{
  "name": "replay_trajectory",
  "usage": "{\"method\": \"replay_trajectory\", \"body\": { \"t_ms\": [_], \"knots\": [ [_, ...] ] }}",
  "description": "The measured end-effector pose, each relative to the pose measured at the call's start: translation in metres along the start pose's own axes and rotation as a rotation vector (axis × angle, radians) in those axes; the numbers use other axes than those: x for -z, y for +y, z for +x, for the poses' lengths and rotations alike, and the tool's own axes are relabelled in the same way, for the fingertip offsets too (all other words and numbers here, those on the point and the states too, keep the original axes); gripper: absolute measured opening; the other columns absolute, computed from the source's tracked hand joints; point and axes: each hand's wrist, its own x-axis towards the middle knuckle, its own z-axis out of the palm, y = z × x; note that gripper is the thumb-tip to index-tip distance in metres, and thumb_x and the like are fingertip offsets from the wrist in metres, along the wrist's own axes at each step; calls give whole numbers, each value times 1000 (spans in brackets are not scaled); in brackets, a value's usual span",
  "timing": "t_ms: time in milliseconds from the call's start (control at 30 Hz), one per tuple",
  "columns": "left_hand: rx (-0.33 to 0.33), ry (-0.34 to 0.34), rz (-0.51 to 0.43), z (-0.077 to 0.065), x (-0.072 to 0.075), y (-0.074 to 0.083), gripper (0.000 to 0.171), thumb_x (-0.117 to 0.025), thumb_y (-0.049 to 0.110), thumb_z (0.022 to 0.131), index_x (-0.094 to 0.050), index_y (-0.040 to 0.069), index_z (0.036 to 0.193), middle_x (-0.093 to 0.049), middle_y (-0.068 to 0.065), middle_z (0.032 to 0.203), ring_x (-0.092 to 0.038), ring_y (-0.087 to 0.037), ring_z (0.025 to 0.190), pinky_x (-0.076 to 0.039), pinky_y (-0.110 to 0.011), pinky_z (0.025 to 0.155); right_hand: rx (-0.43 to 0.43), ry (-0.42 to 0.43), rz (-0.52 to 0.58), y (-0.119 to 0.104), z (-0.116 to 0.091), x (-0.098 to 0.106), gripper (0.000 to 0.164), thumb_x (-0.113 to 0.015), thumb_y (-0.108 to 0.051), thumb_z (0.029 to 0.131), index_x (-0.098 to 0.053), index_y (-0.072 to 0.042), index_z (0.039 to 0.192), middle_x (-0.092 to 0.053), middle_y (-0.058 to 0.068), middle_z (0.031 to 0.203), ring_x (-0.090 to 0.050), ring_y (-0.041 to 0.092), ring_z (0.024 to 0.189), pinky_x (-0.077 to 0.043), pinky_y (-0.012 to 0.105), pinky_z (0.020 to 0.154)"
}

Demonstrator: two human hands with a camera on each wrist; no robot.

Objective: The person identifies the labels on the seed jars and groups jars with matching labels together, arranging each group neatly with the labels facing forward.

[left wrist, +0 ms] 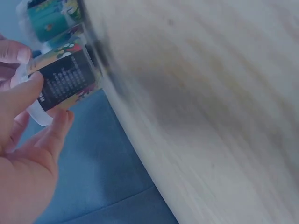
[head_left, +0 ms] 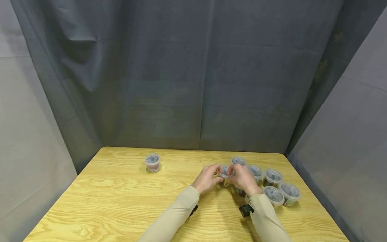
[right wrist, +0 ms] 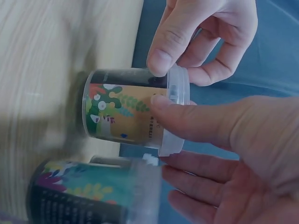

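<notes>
Both hands hold one small round plastic tub point(head_left: 224, 182) with a translucent lid, just right of the table's middle. From its left side, my left hand point(head_left: 208, 178) pinches the lid rim between thumb and fingers. Across from it, my right hand point(head_left: 243, 178) grips the same rim, its thumb lying on the tub's side in the right wrist view. The label of the tub point(right wrist: 124, 109) is tan with leaves and flowers; the left wrist view shows its black text panel. Beside it, close under my right hand, stands a teal-labelled tub point(right wrist: 88, 191).
Several similar lidded tubs stand clustered at the right, including one at the back point(head_left: 238, 160) and one at the right end point(head_left: 290, 191). A lone pinkish tub point(head_left: 152, 163) stands at the back left of the wooden table point(head_left: 121, 201). Grey curtains point(head_left: 169, 74) enclose the table.
</notes>
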Motion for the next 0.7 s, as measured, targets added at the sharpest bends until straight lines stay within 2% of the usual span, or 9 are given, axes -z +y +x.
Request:
{"method": "replay_trajectory", "body": {
  "t_ms": [167,233,333,467,600,700],
  "knots": [
    [14,0,-147,-5,13,-1,18,-72,13,88,-57,14,98,-67,-2,118,-65,-22,114,-55,-37,97,46,15,13,-7,-1,3,12,-77,-7,83,-67,-11,89,-54,4,63,-41,15,50,-32,27,47],
    [14,6,-191,-9,19,-2,17,-72,12,89,-58,14,98,-66,-4,122,-64,-25,116,-54,-39,99,91,29,25,-10,-2,2,13,-78,-8,83,-67,-11,90,-57,5,67,-39,14,50,-33,27,47],
    [13,25,-245,-15,27,-4,17,-71,10,89,-58,12,100,-66,-7,123,-63,-28,117,-52,-40,101,165,53,47,-15,-2,0,15,-79,-9,82,-67,-11,91,-66,6,81,-43,12,53,-40,28,54],
    [10,57,-265,-23,37,-8,19,-72,11,89,-59,12,102,-65,-8,123,-63,-29,118,-52,-40,101,205,73,75,-22,-1,-4,16,-81,-13,80,-68,-13,90,-69,5,94,-50,16,65,-45,33,67],
    [17,76,-273,-29,47,-12,20,-72,12,88,-60,13,104,-64,-9,126,-63,-28,118,-52,-38,101,207,91,100,-27,1,-8,16,-82,-18,79,-68,-18,88,-68,1,93,-53,20,78,-45,36,71],
    [23,91,-293,-33,53,-14,20,-72,11,89,-61,13,106,-64,-10,126,-63,-28,118,-52,-37,101,221,110,132,-30,1,-11,16,-82,-21,79,-68,-20,86,-68,-1,91,-55,18,80,-47,38,73]
  ]
}}
